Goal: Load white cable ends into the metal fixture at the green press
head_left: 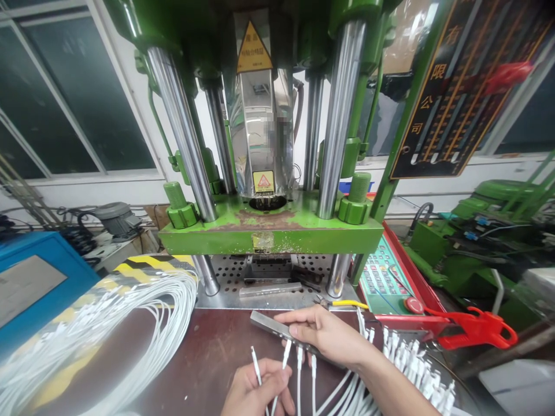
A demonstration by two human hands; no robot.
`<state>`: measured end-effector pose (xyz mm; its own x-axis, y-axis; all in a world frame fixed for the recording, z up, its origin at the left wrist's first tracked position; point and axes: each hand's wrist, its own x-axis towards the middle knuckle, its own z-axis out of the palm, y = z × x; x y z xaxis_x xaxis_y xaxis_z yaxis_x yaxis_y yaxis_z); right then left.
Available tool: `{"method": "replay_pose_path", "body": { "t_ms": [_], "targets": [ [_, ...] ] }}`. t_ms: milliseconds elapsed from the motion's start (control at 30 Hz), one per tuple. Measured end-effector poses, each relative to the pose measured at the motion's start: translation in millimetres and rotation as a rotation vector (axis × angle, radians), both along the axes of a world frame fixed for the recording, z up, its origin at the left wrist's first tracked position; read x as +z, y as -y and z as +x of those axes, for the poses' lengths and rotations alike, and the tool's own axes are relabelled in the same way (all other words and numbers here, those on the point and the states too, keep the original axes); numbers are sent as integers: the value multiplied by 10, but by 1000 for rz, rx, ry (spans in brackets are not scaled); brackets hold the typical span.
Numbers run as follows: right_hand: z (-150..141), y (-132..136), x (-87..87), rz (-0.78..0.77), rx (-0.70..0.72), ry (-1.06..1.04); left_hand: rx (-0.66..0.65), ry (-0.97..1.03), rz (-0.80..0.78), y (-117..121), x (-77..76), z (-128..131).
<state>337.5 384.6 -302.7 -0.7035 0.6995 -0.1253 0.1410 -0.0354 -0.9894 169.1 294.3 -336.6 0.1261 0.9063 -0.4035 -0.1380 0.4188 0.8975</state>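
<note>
My right hand (332,338) is closed round a flat metal bar (269,325), held at a slant above the brown table (208,346). White cable connectors (299,355) hang along the bar's near edge, their cables running down toward me. My left hand (262,388), just below, pinches white cables (255,364) between thumb and fingers. One of these has its tip free and pointing up; another reaches up to the bar's edge. Whether that connector is seated in the bar, I cannot tell. The bar's right end is partly hidden by my right hand.
A green press (303,240) with steel columns stands ahead. On its perforated bed lies another metal bar (271,290), near yellow-handled pliers (349,303). A white cable bundle (173,323) is at left; more cable ends (416,364), a control panel (381,277) and a red air gun (477,329) are right.
</note>
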Motion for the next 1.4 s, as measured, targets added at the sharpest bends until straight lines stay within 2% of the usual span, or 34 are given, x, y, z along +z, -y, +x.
{"method": "replay_pose_path", "body": {
  "t_ms": [267, 367, 433, 500, 600, 667, 733, 833, 967, 1133, 1400],
  "targets": [
    [-32, 17, 34, 44, -15, 15, 37, 38, 22, -15, 9, 0],
    [-44, 23, 22, 11, -13, 83, 32, 58, 16, -26, 0, 13],
    [-44, 14, -5, -10, -7, 50, 31, 89, 2, -26, 8, 28],
    [-40, -4, -41, -56, -2, -36, 50, 178, -36, -15, 28, 41],
    [-24, -34, -74, -207, 50, -131, 68, 379, -120, 18, 61, 41],
    [-1, -48, -63, -228, 82, -142, 39, 416, -132, 37, 65, 23],
    [29, -56, -30, -160, 93, -99, 18, 339, -82, 43, 54, -5],
    [66, -54, 15, -31, 62, 27, 27, 121, 23, 23, 25, -51],
    [67, -35, 35, -12, 43, 47, -4, -63, 66, -22, -17, -90],
    [41, -6, 91, 6, 33, 48, -58, -124, 65, -53, -20, -92],
    [35, 13, 84, 9, 26, 56, -28, -78, 39, -82, -48, -146]
  ]
}}
